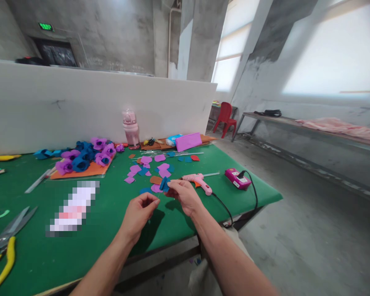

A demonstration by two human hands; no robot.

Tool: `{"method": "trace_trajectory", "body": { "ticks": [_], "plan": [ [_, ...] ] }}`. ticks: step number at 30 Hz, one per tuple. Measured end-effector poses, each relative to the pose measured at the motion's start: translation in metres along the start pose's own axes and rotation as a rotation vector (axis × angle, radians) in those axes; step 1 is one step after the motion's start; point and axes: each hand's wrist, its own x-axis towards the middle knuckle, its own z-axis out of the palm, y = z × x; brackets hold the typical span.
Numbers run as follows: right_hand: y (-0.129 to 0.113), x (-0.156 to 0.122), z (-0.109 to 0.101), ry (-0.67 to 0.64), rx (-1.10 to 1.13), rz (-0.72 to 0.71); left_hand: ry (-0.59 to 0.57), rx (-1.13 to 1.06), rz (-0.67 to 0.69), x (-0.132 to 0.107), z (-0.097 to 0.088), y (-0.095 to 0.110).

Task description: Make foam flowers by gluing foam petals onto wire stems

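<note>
Above the front part of the green table, my right hand [185,195] is closed on a small rolled piece of blue paper [164,184], shaped like a flower bud. Just left of it, my left hand [142,207] has its fingers pinched together. A thin pale line near those fingertips may be a stem, but it is too fine to make out. A pink glue gun [199,181] lies behind my right hand. Loose purple paper petals [164,170] and blue ones [146,190] are scattered beyond my hands, with a brown petal [156,180] close by.
Finished purple and blue paper flowers [82,158] are heaped on orange paper at the back left. Yellow-handled shears [9,242] lie at the left. A pink bottle [131,129] stands by the white partition [95,102]. At the right sits a magenta power box [237,179] with a black cable.
</note>
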Motion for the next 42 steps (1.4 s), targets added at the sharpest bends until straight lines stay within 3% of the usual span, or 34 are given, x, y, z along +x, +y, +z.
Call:
{"method": "trace_trajectory", "body": {
  "ticks": [16, 24, 30, 36, 42],
  "plan": [
    [-0.006, -0.005, 0.003, -0.04, -0.019, -0.019, -0.005, -0.049, -0.004, 0.0, 0.0, 0.003],
    [0.0, -0.003, 0.003, -0.079, 0.112, -0.01, 0.005, -0.094, -0.018, -0.002, 0.002, 0.007],
    [0.001, -0.006, 0.004, -0.201, 0.104, -0.01, 0.018, -0.15, -0.027, -0.002, 0.003, 0.005],
    [0.005, -0.008, 0.009, -0.234, 0.065, -0.048, 0.019, -0.228, -0.031, -0.002, 0.003, 0.004],
    [0.013, -0.009, 0.017, -0.176, 0.117, -0.092, 0.022, -0.288, -0.036, -0.001, 0.005, 0.003]
  ]
}}
